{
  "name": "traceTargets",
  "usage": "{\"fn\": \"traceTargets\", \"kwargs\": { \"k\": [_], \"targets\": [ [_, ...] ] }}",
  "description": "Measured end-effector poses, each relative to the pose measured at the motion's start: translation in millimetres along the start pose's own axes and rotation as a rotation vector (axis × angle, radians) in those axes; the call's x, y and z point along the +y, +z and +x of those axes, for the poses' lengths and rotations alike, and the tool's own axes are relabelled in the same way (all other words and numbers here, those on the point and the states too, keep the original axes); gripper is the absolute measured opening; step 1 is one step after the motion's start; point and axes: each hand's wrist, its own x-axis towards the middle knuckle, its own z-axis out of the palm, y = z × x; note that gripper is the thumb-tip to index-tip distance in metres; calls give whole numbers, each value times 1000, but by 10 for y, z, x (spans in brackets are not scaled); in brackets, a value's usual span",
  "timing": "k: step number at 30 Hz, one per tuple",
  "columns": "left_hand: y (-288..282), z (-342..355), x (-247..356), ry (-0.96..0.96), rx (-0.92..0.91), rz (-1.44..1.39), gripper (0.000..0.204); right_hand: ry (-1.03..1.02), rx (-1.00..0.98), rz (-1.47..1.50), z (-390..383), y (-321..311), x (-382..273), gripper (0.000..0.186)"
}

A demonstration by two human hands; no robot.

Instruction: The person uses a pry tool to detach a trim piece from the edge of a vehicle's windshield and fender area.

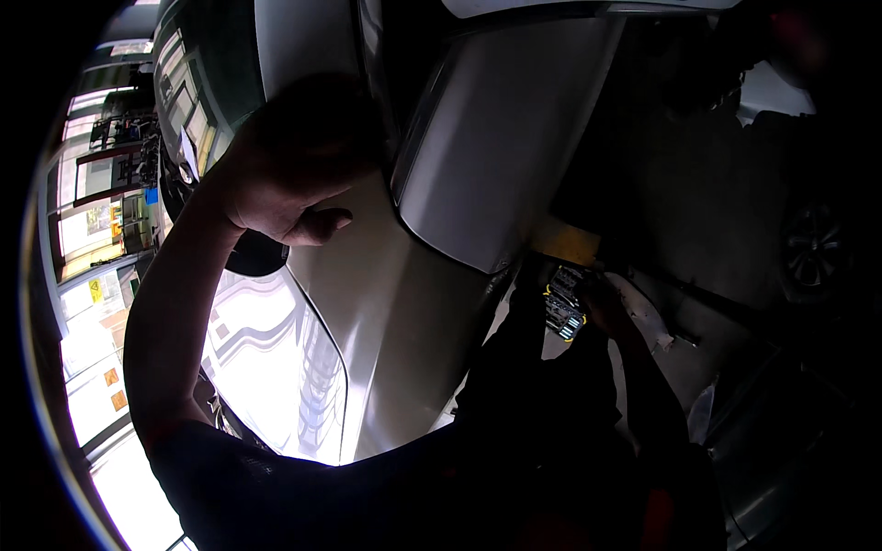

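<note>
My left hand (285, 188) is raised against the silver car, beside the pillar at the edge of its glass. Its thumb sticks out to the right, apart from the rest; the fingers fade into deep shadow. Low on the right, my right hand (602, 301) grips the side of a black case with yellow edges (566, 303), which seems to lie unfolded. Rows of small bright bars show in it, too small to name. The car's door panel (514, 138) and its front fender (386, 321) lie between my two hands.
A dull yellow piece (566, 241) sits just beyond the case. Next to it on the right lies a pale, crumpled-looking item (643, 312). Another vehicle's wheel (813, 253) stands in the dark at far right. The glossy hood (276, 358) reflects bright windows at left.
</note>
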Motion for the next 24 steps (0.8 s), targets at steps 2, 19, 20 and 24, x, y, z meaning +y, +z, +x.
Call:
{"fn": "traceTargets", "kwargs": {
  "k": [2,19,20,24],
  "targets": [
    [167,68,16,26,2,-14,64,-114,-63,204,-34,-135,-1149,25],
    [227,-647,478,-1067,-63,301,58,-392,-183,-605,1010,-84,-4570,47],
    [216,-632,478,-1089,-67,303,58,-402,-201,-616,1047,-105,-4551,47],
    [32,-516,455,-1102,-286,175,42,-543,-240,-393,1128,-130,-4443,44]
  ]
}}
